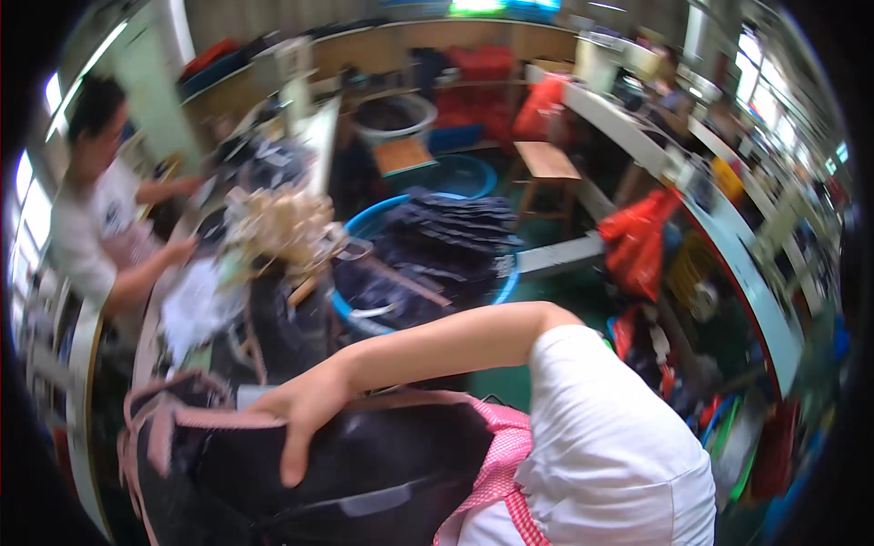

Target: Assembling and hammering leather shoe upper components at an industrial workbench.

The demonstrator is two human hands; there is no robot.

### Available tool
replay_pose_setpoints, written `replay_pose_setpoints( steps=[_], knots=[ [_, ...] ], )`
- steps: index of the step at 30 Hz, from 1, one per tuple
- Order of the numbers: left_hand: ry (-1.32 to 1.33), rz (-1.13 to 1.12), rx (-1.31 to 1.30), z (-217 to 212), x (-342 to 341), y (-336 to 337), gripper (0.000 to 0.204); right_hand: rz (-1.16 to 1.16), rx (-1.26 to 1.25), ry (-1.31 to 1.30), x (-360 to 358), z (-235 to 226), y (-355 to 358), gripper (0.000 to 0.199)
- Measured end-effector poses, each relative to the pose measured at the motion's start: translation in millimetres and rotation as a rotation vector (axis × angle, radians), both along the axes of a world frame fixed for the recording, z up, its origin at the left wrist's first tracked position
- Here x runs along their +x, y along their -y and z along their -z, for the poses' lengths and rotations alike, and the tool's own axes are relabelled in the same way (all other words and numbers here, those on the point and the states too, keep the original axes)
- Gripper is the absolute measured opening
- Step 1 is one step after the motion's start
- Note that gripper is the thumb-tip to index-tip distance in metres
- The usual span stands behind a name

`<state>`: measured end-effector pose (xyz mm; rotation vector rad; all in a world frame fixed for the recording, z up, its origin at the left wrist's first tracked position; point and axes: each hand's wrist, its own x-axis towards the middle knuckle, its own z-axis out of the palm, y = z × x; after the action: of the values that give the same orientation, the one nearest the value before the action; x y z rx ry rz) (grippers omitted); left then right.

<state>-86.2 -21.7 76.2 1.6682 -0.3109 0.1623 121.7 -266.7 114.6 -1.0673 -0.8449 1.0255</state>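
Straddling the pink edge of what looked like a black bag [364, 455], the right hand [314, 398] laid its thumb against the near panel while its other fingers went over the rim, mostly out of sight; how tightly they closed, I could not tell. The left hand was out of view. The bag lay at four to five o'clock from the right hand, close against the wearer's pink checked apron [501, 446].

The step in hand seemed to be steadying or shifting the bag by its edge. The next move, I judged, called for a sure hold there, since the soft panel could easily fold.

Farther out, a white bundle [200, 305] lay at ten to eleven o'clock, with a co-worker [86, 218] beyond it. Cream-coloured pieces [282, 223] were heaped at twelve. At one o'clock, a blue tub [366, 215] held dark stacked pieces [446, 232]; a red bag [637, 241] hung at two.
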Motion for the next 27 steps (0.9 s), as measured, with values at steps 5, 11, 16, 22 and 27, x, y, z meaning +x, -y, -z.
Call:
replay_pose_setpoints(
  steps=[5, 11, 16, 22, 27],
  knots=[
    [-0.260, 0.725, 0.311, -2, 135, 77, 0.056, 0.816, -0.077, -0.052, -120, -10, 217, 0.075],
    [-0.351, 0.916, 0.354, 50, 231, 228, 0.023, 1.833, 0.041, -0.281, -275, 57, 339, 0.066],
    [-0.569, 1.035, 0.613, 75, 272, 294, 0.031, 2.201, 0.452, -0.481, -348, 93, 415, 0.025],
    [-0.647, 0.917, 0.762, 81, 326, 344, 0.034, 2.449, 0.266, -0.220, -442, 59, 574, 0.036],
    [-0.657, 0.766, 0.783, 66, 353, 379, 0.031, 2.518, -0.007, 0.070, -539, -46, 737, 0.047]
  ],
)
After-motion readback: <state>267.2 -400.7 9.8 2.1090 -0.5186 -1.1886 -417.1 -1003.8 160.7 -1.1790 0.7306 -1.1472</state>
